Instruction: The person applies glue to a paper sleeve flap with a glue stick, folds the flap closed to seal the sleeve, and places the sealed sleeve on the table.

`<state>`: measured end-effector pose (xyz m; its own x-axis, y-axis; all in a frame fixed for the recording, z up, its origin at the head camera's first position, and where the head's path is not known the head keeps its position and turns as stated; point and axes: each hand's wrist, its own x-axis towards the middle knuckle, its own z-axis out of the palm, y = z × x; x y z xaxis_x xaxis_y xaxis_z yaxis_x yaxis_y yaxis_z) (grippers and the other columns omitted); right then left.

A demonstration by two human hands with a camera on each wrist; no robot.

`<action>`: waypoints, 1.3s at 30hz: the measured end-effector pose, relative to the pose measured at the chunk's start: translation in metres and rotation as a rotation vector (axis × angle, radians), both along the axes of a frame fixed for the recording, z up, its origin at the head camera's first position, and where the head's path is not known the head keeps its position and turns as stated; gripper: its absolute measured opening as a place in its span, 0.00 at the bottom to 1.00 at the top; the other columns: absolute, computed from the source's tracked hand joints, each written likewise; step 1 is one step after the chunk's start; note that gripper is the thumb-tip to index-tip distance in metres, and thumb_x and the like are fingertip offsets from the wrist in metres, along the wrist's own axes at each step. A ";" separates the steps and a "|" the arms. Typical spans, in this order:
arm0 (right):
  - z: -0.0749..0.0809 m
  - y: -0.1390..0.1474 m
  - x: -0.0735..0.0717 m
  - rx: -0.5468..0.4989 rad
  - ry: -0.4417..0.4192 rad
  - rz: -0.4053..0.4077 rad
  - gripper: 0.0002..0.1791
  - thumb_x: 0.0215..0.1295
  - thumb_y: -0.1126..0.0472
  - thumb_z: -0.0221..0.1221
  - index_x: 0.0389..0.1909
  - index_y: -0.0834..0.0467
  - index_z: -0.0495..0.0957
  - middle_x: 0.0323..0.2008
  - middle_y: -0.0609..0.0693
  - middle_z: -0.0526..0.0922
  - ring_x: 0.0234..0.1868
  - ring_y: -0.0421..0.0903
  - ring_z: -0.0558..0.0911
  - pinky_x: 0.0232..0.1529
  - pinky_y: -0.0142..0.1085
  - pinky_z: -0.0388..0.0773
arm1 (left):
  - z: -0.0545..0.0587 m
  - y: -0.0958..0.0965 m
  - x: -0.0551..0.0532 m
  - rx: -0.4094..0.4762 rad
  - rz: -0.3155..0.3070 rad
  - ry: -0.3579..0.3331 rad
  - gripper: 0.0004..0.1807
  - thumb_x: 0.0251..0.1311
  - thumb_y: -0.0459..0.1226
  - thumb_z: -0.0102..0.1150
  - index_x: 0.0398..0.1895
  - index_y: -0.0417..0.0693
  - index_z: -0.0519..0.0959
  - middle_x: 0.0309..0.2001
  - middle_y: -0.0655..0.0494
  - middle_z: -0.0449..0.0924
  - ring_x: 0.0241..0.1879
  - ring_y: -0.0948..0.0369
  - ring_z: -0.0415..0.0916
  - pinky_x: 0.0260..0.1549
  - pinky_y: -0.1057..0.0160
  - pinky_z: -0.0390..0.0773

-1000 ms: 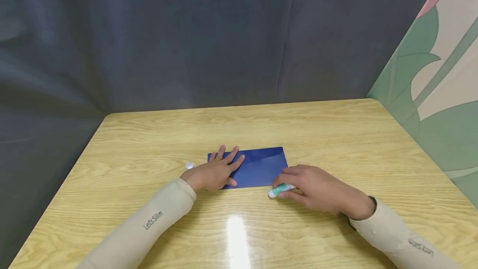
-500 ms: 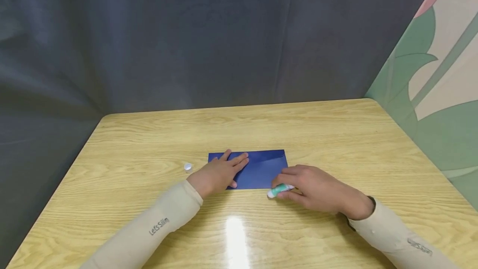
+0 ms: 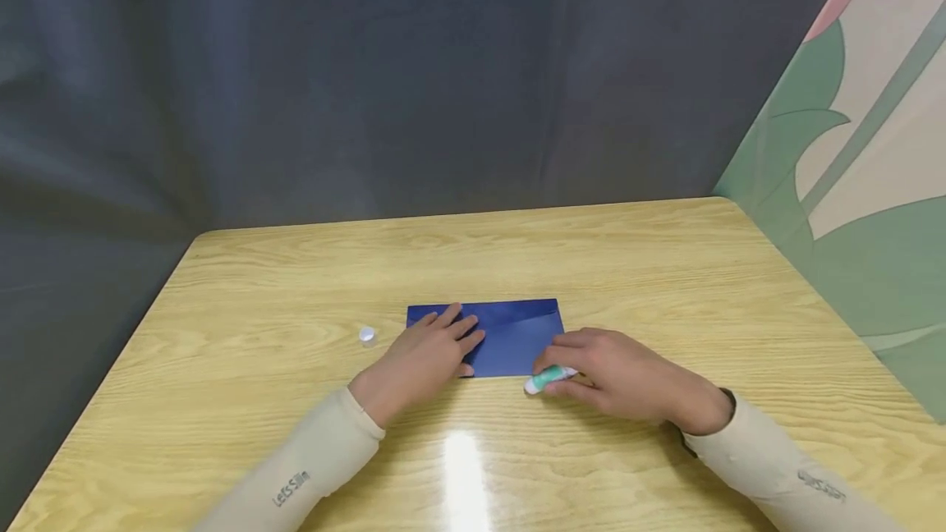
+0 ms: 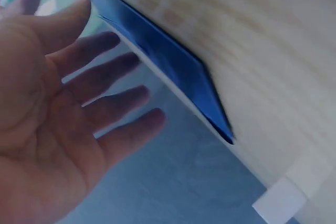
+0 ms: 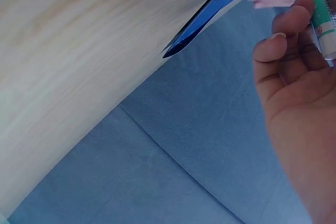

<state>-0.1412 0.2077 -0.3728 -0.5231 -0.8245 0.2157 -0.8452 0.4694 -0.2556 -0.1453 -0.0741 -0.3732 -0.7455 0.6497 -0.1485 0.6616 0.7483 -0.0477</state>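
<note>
A dark blue envelope (image 3: 510,343) lies on the table, its flap along the far long edge. Over its left half is my left hand (image 3: 429,347), fingers straight and spread; the left wrist view shows the palm (image 4: 37,108) with nothing in it. My right hand (image 3: 613,372), at the envelope's near right corner, holds a green and white glue stick (image 3: 550,378) between thumb and fingers. In the right wrist view the glue stick (image 5: 316,3) sits in the curled fingers. A small white cap (image 3: 367,336) stands to the left of the envelope.
The light wooden table (image 3: 296,269) ends at the back against a dark grey curtain (image 3: 414,89). On the right is a wall with a painted leaf and flower pattern (image 3: 879,253). A bright light reflection lies on the near tabletop.
My left hand has shifted over the envelope, its fingers drawing together and then spreading again. The right hand keeps its grip on the glue stick, nearly still. The head view has shifted slightly.
</note>
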 end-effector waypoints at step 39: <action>0.006 -0.015 -0.002 -0.036 0.009 -0.201 0.10 0.72 0.48 0.58 0.51 0.40 0.79 0.45 0.32 0.80 0.44 0.29 0.78 0.43 0.33 0.80 | -0.003 -0.010 0.012 0.391 -0.003 -0.007 0.28 0.69 0.49 0.58 0.66 0.43 0.74 0.71 0.45 0.69 0.73 0.46 0.63 0.69 0.51 0.67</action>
